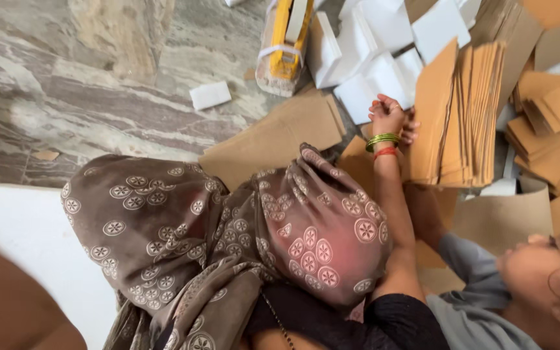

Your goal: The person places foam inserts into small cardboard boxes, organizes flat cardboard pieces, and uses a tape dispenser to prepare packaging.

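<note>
My right hand (387, 116), with green and red bangles on the wrist, reaches forward past my knees, which a brown patterned cloth (228, 227) covers. Its fingers curl onto the left edge of a stack of brown card sheets (465, 116) standing on edge. Right beside my hand, another person's fingers (411, 133) touch the same stack. That person's arm in a grey sleeve (468, 266) comes in from the lower right. My left hand is out of sight.
White folded boxes (371, 58) lie behind the stack, and a yellow and white bundle (284, 45) stands beside them. More brown sheets (552, 123) pile up at the right. A flat brown sheet (273, 139) lies on the marble floor (85, 78), with a small white box (210, 94) nearby.
</note>
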